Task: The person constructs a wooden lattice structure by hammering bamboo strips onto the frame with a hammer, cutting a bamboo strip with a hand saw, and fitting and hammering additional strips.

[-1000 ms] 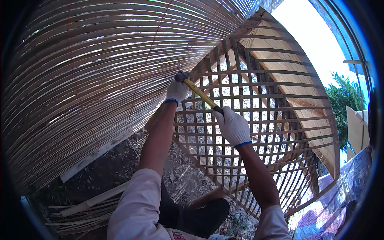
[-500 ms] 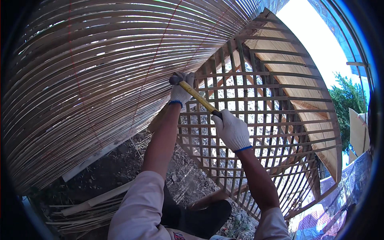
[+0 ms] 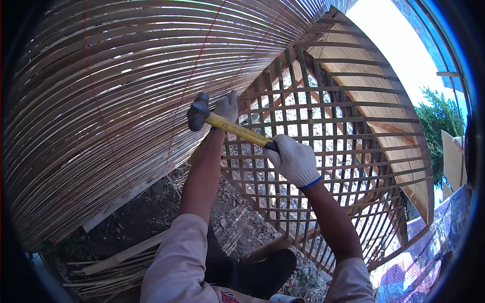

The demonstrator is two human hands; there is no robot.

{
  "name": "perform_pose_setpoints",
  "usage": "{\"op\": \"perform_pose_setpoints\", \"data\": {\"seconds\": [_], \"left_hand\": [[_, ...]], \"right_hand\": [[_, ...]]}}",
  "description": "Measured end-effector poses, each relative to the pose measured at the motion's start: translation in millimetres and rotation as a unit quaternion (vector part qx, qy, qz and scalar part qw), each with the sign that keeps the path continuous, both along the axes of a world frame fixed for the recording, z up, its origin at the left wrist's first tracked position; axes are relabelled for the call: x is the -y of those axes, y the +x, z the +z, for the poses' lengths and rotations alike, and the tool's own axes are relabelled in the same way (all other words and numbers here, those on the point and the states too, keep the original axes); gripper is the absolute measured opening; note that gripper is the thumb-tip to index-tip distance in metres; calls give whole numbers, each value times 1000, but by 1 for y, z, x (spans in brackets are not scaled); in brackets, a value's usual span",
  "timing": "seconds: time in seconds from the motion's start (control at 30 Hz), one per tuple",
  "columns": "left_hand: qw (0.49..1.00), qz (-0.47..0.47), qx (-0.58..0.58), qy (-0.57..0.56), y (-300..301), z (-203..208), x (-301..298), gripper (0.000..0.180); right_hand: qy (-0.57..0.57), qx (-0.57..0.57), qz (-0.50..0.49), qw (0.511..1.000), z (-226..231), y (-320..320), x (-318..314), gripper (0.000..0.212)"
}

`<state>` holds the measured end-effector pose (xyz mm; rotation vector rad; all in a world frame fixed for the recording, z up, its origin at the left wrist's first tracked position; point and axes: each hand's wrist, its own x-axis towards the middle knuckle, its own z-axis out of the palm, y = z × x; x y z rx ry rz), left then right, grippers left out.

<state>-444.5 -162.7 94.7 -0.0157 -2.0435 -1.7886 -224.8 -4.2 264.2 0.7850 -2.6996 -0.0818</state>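
The hammer [image 3: 235,130] is in front of the slatted wall, its dark head at the upper left and its yellow handle slanting down to the right across the left forearm. The right hand [image 3: 294,158], in a white knitted glove with a blue cuff edge, has its fingers clamped on the dark end of the handle. The left hand [image 3: 227,106], also gloved, is just beyond the hammer, near where the slatted wall [image 3: 121,96] meets the wooden lattice [image 3: 303,121]; whether its fingers are clamped on anything, I cannot tell. Thin red strings [image 3: 195,70] run across the wall's slats. Right of the lattice's openings, its crosspieces pass over a pale wood panel [image 3: 364,54]. Below lies bare, littered ground [image 3: 222,214], with a pile of loose strips [image 3: 118,260] at the lower left. A green bush [image 3: 437,118] stands at the far right, above clear plastic sheeting [image 3: 434,237].
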Motion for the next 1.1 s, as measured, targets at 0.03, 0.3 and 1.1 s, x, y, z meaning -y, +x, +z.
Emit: {"op": "perform_pose_setpoints", "data": {"seconds": [0.03, 0.3, 1.1], "left_hand": [[992, 78, -83, -48, -6, -23, 28, 37], [997, 70, -14, 39, 5, -11, 16, 43], [997, 53, -5, 51, 18, 14, -4, 42]], "right_hand": [[23, 26, -39, 999, -2, -10, 13, 35], [-20, -3, -24, 1000, -9, 2, 22, 37], [4, 34, -158, 987, -2, -23, -21, 43]]}}
